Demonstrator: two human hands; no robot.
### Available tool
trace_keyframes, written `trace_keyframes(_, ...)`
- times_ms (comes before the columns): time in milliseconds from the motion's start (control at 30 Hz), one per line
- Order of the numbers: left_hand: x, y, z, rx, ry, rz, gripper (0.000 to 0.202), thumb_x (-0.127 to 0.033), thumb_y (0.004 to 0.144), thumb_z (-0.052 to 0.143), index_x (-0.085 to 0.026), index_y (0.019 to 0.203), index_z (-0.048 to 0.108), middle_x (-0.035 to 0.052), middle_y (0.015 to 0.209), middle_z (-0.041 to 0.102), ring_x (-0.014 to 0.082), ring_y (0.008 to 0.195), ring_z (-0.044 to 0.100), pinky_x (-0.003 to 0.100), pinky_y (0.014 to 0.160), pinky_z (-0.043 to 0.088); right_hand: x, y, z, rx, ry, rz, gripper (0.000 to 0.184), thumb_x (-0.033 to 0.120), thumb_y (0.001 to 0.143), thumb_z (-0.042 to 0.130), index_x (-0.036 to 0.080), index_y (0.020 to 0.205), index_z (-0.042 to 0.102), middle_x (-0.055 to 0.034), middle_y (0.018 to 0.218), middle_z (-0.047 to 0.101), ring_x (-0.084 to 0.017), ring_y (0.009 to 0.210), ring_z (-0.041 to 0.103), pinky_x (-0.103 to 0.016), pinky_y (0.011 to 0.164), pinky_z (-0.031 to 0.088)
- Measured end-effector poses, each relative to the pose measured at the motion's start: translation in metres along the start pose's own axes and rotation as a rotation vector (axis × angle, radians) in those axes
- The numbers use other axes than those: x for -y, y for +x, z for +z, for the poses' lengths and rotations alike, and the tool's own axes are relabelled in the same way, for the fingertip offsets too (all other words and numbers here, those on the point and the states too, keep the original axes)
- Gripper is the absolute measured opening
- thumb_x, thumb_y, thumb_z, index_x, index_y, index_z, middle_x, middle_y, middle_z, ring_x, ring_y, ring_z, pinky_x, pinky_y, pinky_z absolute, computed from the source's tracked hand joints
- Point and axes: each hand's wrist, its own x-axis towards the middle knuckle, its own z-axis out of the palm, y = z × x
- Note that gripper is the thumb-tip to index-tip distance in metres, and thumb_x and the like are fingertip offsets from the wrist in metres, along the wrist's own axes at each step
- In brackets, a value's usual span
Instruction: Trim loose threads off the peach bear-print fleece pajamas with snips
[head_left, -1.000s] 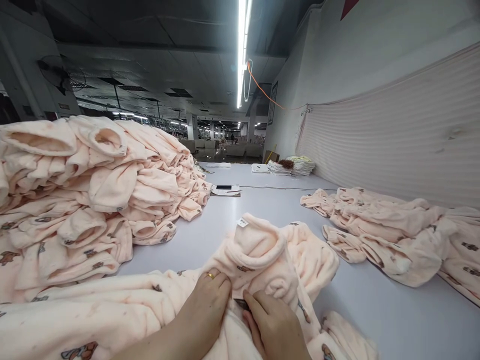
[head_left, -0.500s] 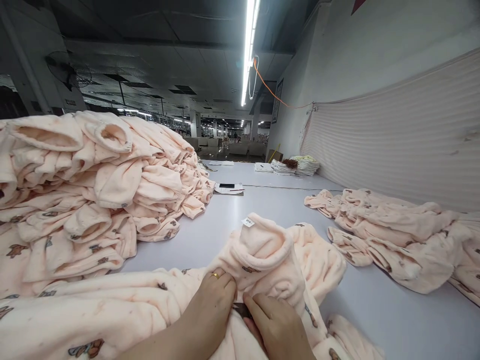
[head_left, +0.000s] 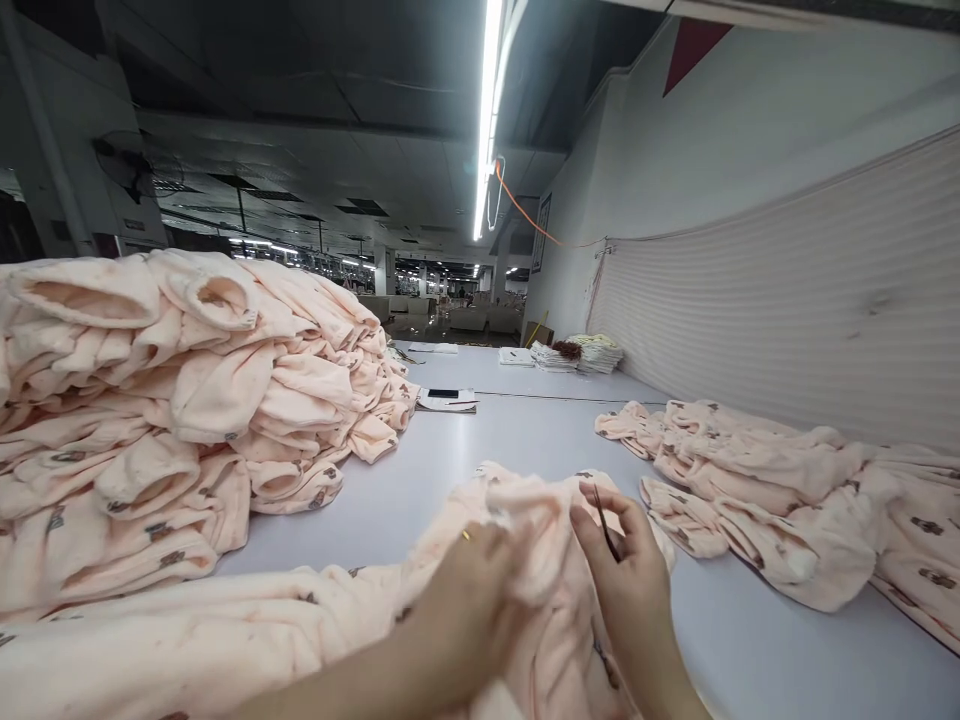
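A pale pink fleece garment (head_left: pixel 551 640) with small printed bears lies in front of me, its collar end lifted. My left hand (head_left: pixel 472 590), a ring on one finger, is closed on the fleece at the collar; motion blurs its fingertips. On the right side of the collar, my right hand (head_left: pixel 626 560) pinches the cloth between thumb and fingertips. Dark thread snips (head_left: pixel 604 522) sit in that same hand, their thin blades pointing up. The white label seen earlier is blurred or covered by the left hand.
A tall heap of the same pink garments (head_left: pixel 225 390) rises on the left of the table (head_left: pixel 517 430). More pink garments (head_left: pixel 780 490) lie at the right. Farther back are a phone (head_left: pixel 443 394) on papers and stacks of folded white cloth (head_left: pixel 577 354).
Both hands have risen from the garment's front to its collar and moved apart a little. The collar is now bunched up, and the snips show above the right palm. The view has tilted upward slightly.
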Motion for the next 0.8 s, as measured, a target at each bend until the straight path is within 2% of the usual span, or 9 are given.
trace_keyframes(100,-0.01,-0.001,0.04,0.123,0.212,0.254,0.044,-0.015,0.083,0.049,-0.018,0.127,0.046,0.0132,0.111,0.063,0.028,0.085,0.061,0.038,0.064,0.048,0.007,0.012,-0.002,0.138,-0.162,0.019,0.034,0.052,0.082,0.057,0.025,0.102,0.057,-0.0057,0.109,0.064,-0.025,0.105,0.059,-0.034,0.085,0.046)
trace_keyframes(233,-0.004,-0.014,0.07,0.062,0.331,0.415,0.016,-0.015,0.084,0.051,-0.02,0.096,0.06,0.0063,0.087,0.068,0.0229,0.068,0.061,0.033,0.054,0.042,-0.01,-0.008,-0.003,0.287,-0.338,0.087,0.025,0.044,0.079,0.06,0.028,0.098,0.057,-0.0026,0.092,0.069,-0.026,0.089,0.065,-0.037,0.075,0.048)
trace_keyframes(300,-0.003,-0.015,0.059,0.052,0.23,0.453,0.011,-0.014,0.081,0.053,-0.021,0.074,0.058,0.0032,0.073,0.066,0.018,0.061,0.058,0.029,0.052,0.04,-0.024,-0.02,-0.006,0.221,-0.229,0.127,0.023,0.04,0.08,0.059,0.026,0.098,0.054,-0.0016,0.087,0.069,-0.024,0.085,0.066,-0.034,0.074,0.049)
trace_keyframes(367,-0.006,-0.006,0.034,0.013,0.067,0.346,0.014,-0.015,0.079,0.053,-0.02,0.067,0.054,0.0024,0.068,0.064,0.0165,0.062,0.057,0.027,0.055,0.042,-0.036,-0.03,-0.009,0.11,-0.041,0.161,0.026,0.041,0.078,0.061,0.023,0.095,0.052,-0.0021,0.086,0.069,-0.021,0.085,0.066,-0.03,0.075,0.05)
trace_keyframes(467,-0.012,0.027,-0.003,-0.138,-0.056,0.034,0.017,-0.013,0.079,0.048,-0.018,0.09,0.06,0.0086,0.094,0.065,0.0236,0.089,0.057,0.036,0.078,0.045,-0.043,-0.038,-0.009,0.035,0.185,0.201,0.033,0.051,0.076,0.063,0.02,0.085,0.054,-0.0023,0.077,0.068,-0.02,0.077,0.067,-0.027,0.069,0.052)
trace_keyframes(500,-0.013,0.042,-0.011,-0.109,-0.109,0.023,0.033,-0.011,0.078,0.046,-0.017,0.107,0.059,0.0118,0.119,0.059,0.0274,0.112,0.049,0.042,0.094,0.038,-0.042,-0.041,-0.008,0.035,0.219,0.205,0.035,0.053,0.077,0.061,0.02,0.084,0.055,-0.0024,0.074,0.068,-0.02,0.074,0.067,-0.026,0.067,0.052)
trace_keyframes(567,-0.013,0.07,-0.015,0.009,-0.277,-0.043,0.054,-0.01,0.074,0.048,-0.018,0.128,0.05,0.0108,0.138,0.047,0.0286,0.129,0.034,0.046,0.106,0.026,-0.039,-0.047,-0.001,0.03,0.223,0.189,0.038,0.056,0.079,0.058,0.019,0.087,0.057,-0.0036,0.072,0.07,-0.021,0.071,0.068,-0.026,0.064,0.053)
trace_keyframes(667,-0.013,0.094,-0.01,0.175,-0.438,-0.074,0.057,-0.012,0.07,0.049,-0.023,0.126,0.055,0.0077,0.122,0.061,0.0268,0.116,0.048,0.042,0.1,0.033,-0.038,-0.061,0.011,-0.01,0.145,0.126,0.04,0.049,0.073,0.066,0.019,0.099,0.058,-0.0065,0.085,0.073,-0.023,0.079,0.07,-0.027,0.069,0.054)
trace_keyframes(800,-0.01,0.09,-0.015,0.239,-0.623,-0.145,0.034,-0.013,0.067,0.045,-0.021,0.091,0.069,0.0012,0.088,0.063,0.0187,0.084,0.053,0.028,0.077,0.04,-0.042,-0.065,0.009,-0.118,0.105,0.109,0.032,0.038,0.073,0.064,0.02,0.098,0.057,-0.0073,0.089,0.072,-0.022,0.083,0.069,-0.026,0.072,0.055)
